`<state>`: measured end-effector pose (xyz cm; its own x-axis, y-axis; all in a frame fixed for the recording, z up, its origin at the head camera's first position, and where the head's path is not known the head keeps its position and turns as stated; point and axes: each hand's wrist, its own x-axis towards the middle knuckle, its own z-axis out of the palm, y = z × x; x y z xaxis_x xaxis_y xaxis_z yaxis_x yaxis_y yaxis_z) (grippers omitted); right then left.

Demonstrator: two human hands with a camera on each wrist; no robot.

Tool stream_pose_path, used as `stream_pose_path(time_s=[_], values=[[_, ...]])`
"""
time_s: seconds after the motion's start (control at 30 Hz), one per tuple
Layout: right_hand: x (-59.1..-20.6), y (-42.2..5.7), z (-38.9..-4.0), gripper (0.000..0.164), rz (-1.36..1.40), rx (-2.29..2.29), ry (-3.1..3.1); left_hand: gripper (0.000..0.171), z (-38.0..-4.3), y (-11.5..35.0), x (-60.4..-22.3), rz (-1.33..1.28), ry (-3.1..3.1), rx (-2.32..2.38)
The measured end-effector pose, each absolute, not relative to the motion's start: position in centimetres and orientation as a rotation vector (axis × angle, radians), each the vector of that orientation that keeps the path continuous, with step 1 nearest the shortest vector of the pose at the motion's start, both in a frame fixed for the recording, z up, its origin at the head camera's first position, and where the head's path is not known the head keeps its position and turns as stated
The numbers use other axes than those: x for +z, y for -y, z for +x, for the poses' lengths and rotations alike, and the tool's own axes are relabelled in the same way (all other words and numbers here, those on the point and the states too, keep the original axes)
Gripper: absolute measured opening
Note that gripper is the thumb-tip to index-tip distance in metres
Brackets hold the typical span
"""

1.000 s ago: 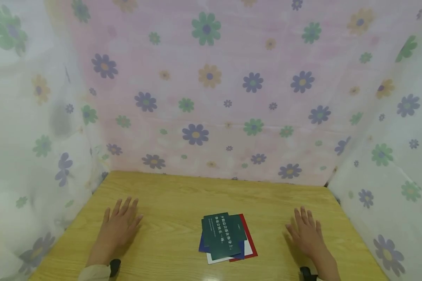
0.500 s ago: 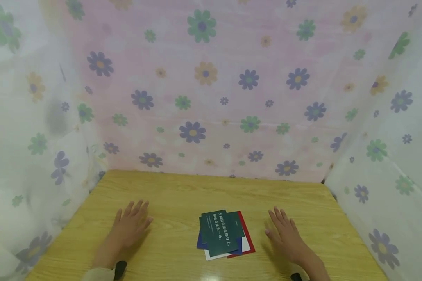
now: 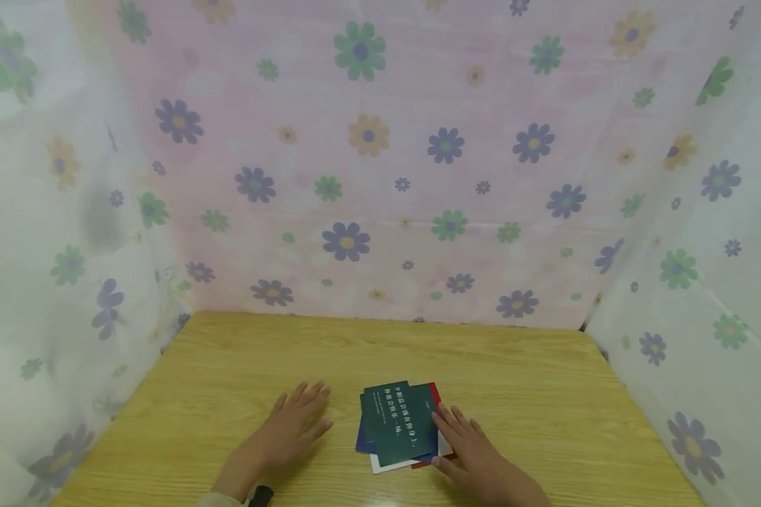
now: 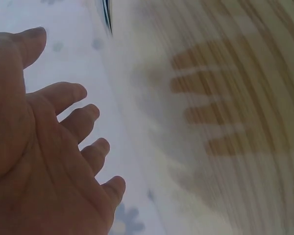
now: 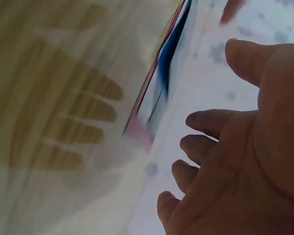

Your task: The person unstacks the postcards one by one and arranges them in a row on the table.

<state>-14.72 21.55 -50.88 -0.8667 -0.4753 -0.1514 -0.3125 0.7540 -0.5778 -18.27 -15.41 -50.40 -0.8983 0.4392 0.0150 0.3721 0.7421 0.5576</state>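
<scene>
A loose stack of cards lies on the wooden table (image 3: 279, 352). On top is a dark green card (image 3: 396, 436) with white printed characters; blue, white and red cards stick out beneath it. My right hand (image 3: 482, 458) is over the stack's right edge, fingers extended, overlapping the red card and the white one in the head view. In the right wrist view its fingers are spread and its palm holds nothing, with the edge of the blue card (image 5: 171, 49) beyond. To the left of the stack is my left hand (image 3: 288, 433), fingers relaxed and apart from the cards.
Behind the table hangs a pink flowered cloth (image 3: 304, 225). White flowered cloth closes off the left side (image 3: 25, 232) and the right side (image 3: 735, 296). Hand shadows or reflections show on the tabletop in both wrist views.
Both hands have moved inward from the table's sides. The right hand has come over the stack's right edge; the left has come closer to the stack's left side. The cards stay put.
</scene>
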Motion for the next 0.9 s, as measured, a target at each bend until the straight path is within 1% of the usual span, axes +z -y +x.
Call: stream_pose_path(time_s=[0.23, 0.4, 0.73, 0.9], values=[[-51.9, -19.0, -13.6, 0.074, -0.832, -0.663, -2.602, 0.066, -18.4, 11.5, -50.7, 0.800, -2.773, 0.761], [-52.5, -18.2, -13.0, 0.071, -0.918, -0.550, -2.616, 0.063, -19.0, 9.1, -50.9, 0.866, -2.752, 0.660], [-52.8, -18.6, -12.8, 0.064, -0.943, -0.508, -2.616, 0.059, -19.9, 8.1, -50.7, 0.868, -2.723, 0.622], [-52.4, -19.1, -12.9, 0.064, -0.871, -0.502, -2.652, 0.059, -19.7, 8.2, -50.8, 0.871, -2.738, 0.593]])
